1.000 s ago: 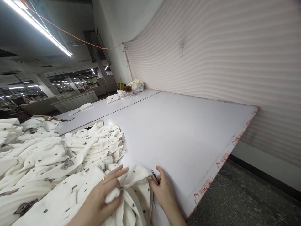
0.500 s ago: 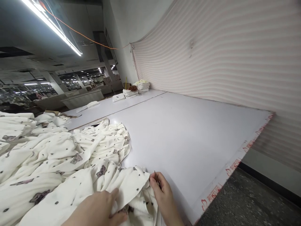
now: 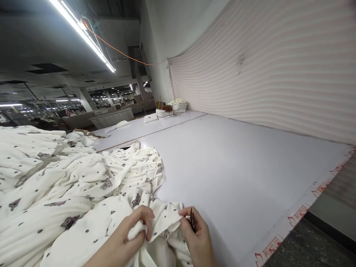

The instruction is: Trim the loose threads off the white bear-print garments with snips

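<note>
White cloth (image 3: 83,215) with small dark spots and mauve-grey figures lies in a large crumpled heap on the left and front of the table. My left hand (image 3: 128,233) is closed around a bunched fold of it, and a bit of cloth bulges between thumb and fingers. At the front, my right hand (image 3: 198,237) pinches an edge of the same cloth between thumb and forefinger. Small dark thread snips (image 3: 193,220) sit in the right palm, pointed tips upward. A short stretch of cloth runs between both hands. The lower cloth is partly hidden by my hands.
A pale, smooth table (image 3: 222,167) extends to the right and back, with red-printed tape (image 3: 300,213) along its right edge. Stacks of folded white cloth (image 3: 178,106) stand at the far end. A striped sheet (image 3: 264,74) hangs along the wall.
My left hand has lifted off the cloth's surface and now grips a fold, closer to my right hand. The snips stand out more clearly. The view has turned slightly left.
</note>
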Demonstrator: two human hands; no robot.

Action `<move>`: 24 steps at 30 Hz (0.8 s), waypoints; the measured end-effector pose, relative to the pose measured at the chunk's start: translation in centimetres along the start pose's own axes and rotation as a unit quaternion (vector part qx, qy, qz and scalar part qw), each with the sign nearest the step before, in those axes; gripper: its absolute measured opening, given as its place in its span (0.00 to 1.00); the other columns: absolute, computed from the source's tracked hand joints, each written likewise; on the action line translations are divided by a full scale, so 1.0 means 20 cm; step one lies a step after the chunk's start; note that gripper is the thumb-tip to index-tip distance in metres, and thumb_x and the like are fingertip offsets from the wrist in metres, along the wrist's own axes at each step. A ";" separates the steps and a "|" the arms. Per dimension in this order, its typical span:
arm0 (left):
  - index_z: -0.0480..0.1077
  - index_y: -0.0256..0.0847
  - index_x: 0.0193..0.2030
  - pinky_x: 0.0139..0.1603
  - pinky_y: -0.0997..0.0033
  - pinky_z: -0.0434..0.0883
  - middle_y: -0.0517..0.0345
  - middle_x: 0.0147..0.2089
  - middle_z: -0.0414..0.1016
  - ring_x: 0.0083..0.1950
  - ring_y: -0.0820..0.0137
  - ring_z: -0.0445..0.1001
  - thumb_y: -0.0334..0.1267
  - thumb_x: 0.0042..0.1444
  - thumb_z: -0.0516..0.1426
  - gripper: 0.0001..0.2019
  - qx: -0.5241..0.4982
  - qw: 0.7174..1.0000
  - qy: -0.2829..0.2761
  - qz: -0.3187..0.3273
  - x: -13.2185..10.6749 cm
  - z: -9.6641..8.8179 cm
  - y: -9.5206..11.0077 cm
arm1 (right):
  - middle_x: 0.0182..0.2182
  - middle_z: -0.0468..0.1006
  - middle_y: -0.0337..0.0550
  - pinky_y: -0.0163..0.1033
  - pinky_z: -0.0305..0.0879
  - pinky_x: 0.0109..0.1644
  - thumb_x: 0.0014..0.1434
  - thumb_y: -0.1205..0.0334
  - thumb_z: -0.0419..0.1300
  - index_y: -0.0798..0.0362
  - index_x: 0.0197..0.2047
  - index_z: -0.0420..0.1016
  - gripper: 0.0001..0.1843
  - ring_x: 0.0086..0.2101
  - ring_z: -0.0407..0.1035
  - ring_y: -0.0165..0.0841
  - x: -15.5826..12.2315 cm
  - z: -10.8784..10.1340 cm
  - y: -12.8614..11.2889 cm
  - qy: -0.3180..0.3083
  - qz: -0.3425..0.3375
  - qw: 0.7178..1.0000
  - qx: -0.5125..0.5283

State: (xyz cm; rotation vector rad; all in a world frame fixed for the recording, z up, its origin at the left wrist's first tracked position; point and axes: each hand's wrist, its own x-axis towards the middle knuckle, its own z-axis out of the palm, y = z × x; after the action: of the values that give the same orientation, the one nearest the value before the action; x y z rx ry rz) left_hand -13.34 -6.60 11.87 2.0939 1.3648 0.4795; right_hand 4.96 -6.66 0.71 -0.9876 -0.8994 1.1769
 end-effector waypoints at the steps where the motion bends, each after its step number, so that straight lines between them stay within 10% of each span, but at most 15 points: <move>1: 0.66 0.45 0.39 0.35 0.76 0.70 0.59 0.37 0.74 0.39 0.67 0.74 0.33 0.54 0.48 0.09 0.014 1.000 0.010 -0.001 0.00 0.02 0.01 | 0.20 0.56 0.29 0.28 0.51 0.22 0.57 0.56 0.58 0.52 0.33 0.71 0.08 0.19 0.50 0.24 0.00 0.01 -0.01 0.008 -0.033 0.999 -0.024; 8: 0.68 0.46 0.37 0.30 0.74 0.69 0.59 0.33 0.72 0.31 0.69 0.74 0.31 0.58 0.48 0.10 0.257 0.961 0.071 0.069 -0.01 0.18 -0.07 | 0.30 0.70 0.38 0.31 0.63 0.34 0.54 0.64 0.57 0.50 0.33 0.70 0.02 0.30 0.68 0.31 -0.04 -0.05 -0.06 -0.034 -0.129 0.962 -0.237; 24: 0.66 0.48 0.44 0.29 0.70 0.73 0.60 0.33 0.73 0.30 0.67 0.76 0.31 0.59 0.48 0.10 0.271 0.945 0.135 0.122 -0.07 0.23 -0.14 | 0.32 0.78 0.44 0.34 0.66 0.38 0.57 0.57 0.57 0.51 0.40 0.81 0.13 0.35 0.73 0.35 -0.07 -0.07 -0.15 -0.179 -0.073 0.931 -0.310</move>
State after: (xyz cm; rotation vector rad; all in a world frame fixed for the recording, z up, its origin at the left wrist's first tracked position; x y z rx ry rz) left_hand -13.19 -8.21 6.54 2.7514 1.5249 0.5526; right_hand 6.98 -8.51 3.13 -1.1931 -1.6764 0.9725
